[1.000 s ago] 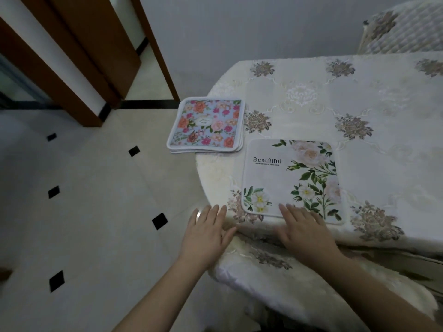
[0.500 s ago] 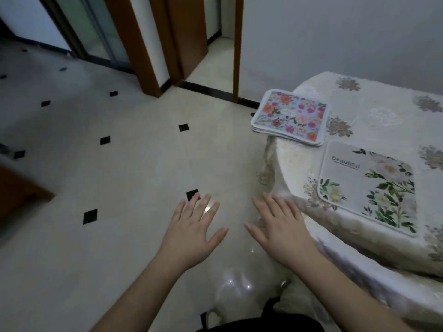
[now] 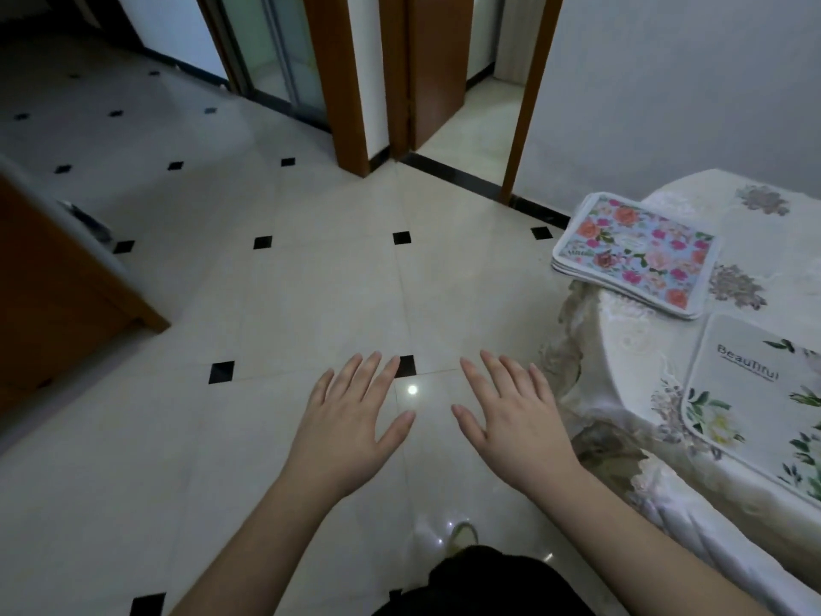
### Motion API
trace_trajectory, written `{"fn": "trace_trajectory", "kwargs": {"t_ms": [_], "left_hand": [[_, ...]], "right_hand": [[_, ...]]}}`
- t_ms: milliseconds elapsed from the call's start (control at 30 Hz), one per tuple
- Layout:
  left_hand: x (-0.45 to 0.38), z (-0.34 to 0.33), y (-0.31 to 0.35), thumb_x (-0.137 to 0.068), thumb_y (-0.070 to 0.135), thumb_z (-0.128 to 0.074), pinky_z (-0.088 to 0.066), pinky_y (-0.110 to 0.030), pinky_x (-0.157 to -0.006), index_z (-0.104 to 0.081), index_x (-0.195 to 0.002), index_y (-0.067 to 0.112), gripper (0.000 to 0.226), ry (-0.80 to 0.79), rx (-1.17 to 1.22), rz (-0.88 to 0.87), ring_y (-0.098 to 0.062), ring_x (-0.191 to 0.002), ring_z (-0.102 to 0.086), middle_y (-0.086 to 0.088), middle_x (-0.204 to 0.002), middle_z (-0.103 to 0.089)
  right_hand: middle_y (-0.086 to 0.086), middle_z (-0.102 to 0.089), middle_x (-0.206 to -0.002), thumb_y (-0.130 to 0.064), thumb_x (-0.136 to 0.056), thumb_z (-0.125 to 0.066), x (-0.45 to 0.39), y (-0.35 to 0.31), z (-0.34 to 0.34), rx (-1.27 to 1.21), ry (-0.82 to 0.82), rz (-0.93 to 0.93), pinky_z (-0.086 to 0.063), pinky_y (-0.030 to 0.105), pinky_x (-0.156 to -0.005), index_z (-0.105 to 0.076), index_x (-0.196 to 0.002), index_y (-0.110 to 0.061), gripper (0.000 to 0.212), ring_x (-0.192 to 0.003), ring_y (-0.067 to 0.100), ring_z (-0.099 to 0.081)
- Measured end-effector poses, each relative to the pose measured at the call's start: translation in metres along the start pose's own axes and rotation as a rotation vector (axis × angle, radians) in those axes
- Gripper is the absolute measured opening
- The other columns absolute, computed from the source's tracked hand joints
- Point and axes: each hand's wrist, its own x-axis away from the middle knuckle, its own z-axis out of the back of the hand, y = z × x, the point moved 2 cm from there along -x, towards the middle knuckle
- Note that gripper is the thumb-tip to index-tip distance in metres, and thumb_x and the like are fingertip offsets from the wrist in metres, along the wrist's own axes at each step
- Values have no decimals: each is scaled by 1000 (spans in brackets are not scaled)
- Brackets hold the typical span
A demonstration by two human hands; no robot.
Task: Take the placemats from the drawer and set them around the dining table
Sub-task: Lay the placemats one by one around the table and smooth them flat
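A stack of placemats with a pink and orange flower print lies at the near left edge of the dining table, partly overhanging it. A single white placemat with green leaves and the word "Beautiful" lies flat on the table at the right edge of view. My left hand and my right hand hover over the floor, left of the table, palms down, fingers spread and holding nothing.
The table wears a cream tablecloth with grey flower motifs. Pale floor tiles with black diamond insets spread ahead. A wooden cabinet corner stands at the left. Brown door frames and an open doorway lie beyond.
The view has swung left, away from the table. Both hands left the table edge and the white placemat and now hover over the floor.
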Motion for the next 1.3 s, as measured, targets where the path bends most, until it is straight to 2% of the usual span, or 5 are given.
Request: {"fn": "trace_trajectory", "kwargs": {"t_ms": [400, 767, 1000, 1167, 1300], "left_hand": [[-124, 3, -4, -84, 72, 13, 4, -35, -120, 0, -155, 39, 79, -57, -68, -7, -9, -151, 5, 13, -164, 0], [-233, 24, -10, -85, 69, 15, 10, -35, -119, -3, -155, 36, 80, -30, -27, -104, -10, -150, 11, 10, -164, 3], [-318, 21, -60, -97, 63, -8, -6, -42, -118, -32, -152, 26, 70, -13, -53, -102, -21, -149, -19, -1, -161, -27], [-379, 46, -96, -95, 65, 1, -14, -46, -120, -32, -152, 27, 76, 10, -14, -180, -20, -149, -22, -1, -160, -27], [-433, 61, -126, -83, 69, 20, 1, -41, -120, -16, -156, 30, 90, -15, -4, -207, -17, -152, -2, 3, -165, -9]], "right_hand": [[13, -58, -136, -41, -88, -37, -101, 49, -14, -101, -7, -35, -50, 46, -94, -56, -136, -16, 57, -118, 32, -60], [15, -52, -143, -44, -91, -34, -191, 75, -11, -73, 40, -65, -44, 50, -101, -52, -140, -16, 59, -128, 35, -53], [15, -52, -143, -42, -91, -35, -278, 61, -15, -63, 77, -142, -43, 50, -102, -53, -139, -13, 59, -128, 35, -52], [14, -51, -144, -42, -92, -35, -363, 24, -25, -30, 52, -143, -42, 49, -104, -54, -139, -14, 58, -130, 34, -51], [12, -49, -146, -43, -93, -34, -419, 0, -13, -32, 65, -158, -39, 49, -106, -50, -142, -17, 58, -133, 32, -48]]}}
